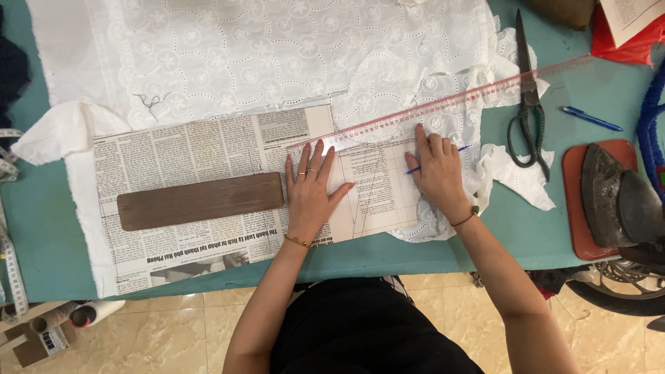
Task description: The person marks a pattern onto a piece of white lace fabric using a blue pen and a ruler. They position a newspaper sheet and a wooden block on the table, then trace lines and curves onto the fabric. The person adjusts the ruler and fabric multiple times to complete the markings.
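My left hand lies flat with fingers spread on a newspaper pattern sheet, pressing it down on white eyelet fabric. My right hand holds a blue pen against the lower edge of a long clear ruler with red markings, which runs diagonally across the paper and fabric. A dark wooden block rests on the newspaper to the left of my left hand.
Black scissors and a second blue pen lie on the teal table to the right. An old iron sits on a red mat. A measuring tape hangs at the left edge.
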